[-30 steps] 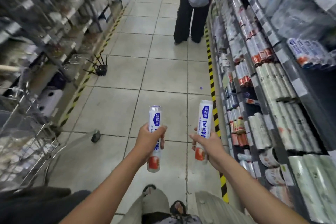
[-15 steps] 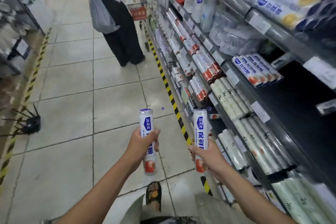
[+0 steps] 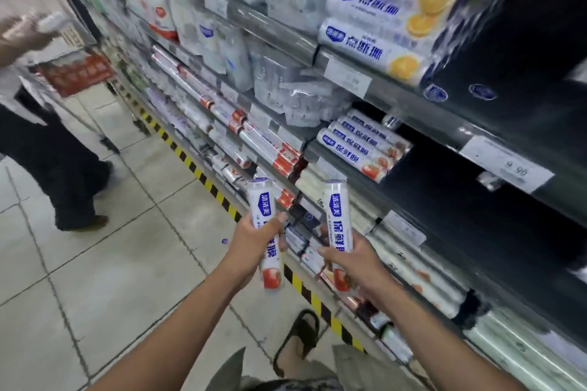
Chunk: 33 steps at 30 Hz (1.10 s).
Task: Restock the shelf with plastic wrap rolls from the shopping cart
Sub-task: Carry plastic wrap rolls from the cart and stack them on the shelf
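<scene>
**What the view kept from you**

Your left hand [image 3: 254,240] covered the middle of the left roll [image 3: 262,203], and your right hand [image 3: 355,259] hid the lower label of the right roll [image 3: 336,209]. Both your forearms ran off the bottom edge. The other shopper [image 3: 47,143] at the left was blurred and cut by the frame; what that person held up could not be made out. The far shelf stock [image 3: 190,25] was too blurred to read. The dark recess [image 3: 460,194] showed nothing of its depth.

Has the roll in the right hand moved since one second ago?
Yes, toward the shelf. The right hand held its roll floor-side of the striped tape; now it overlaps the shelf front.
</scene>
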### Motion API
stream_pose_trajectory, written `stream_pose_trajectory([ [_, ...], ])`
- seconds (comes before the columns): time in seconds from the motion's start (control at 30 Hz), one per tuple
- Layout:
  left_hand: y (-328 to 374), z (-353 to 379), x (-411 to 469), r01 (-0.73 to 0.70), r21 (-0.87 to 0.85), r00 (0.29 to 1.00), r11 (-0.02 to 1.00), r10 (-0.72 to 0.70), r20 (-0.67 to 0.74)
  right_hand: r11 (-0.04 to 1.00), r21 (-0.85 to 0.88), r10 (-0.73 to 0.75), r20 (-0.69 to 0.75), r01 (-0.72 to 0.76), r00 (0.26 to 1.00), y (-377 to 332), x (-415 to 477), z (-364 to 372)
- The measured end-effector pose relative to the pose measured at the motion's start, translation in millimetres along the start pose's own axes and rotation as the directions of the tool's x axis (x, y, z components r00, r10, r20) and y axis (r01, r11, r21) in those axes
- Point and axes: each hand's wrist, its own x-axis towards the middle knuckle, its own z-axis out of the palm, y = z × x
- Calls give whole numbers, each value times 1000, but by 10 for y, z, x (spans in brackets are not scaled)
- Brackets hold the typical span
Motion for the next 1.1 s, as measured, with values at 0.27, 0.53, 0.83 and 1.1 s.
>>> stream_pose_trajectory([
  [0.27, 354, 331, 988, 33, -107, 990, 994, -18, 138, 955, -249, -208, -164, 163, 964, -673, 806, -538],
  [0.53, 576, 418, 1642, 126, -319, 969, 939, -47, 244, 793, -608, -332, -373, 42, 866, -1051, 1518, -1185],
  [0.83, 510, 344, 2213, 52, 173, 971, 984, -90, 219, 699, -714, -386, -426, -42, 818, -1042, 2189, -1308],
  [1.1, 337, 322, 2374, -4, 50, 940, 999, -13, 340, 635, -772, -490, -435, -33, 755, -946, 2464, -1318],
])
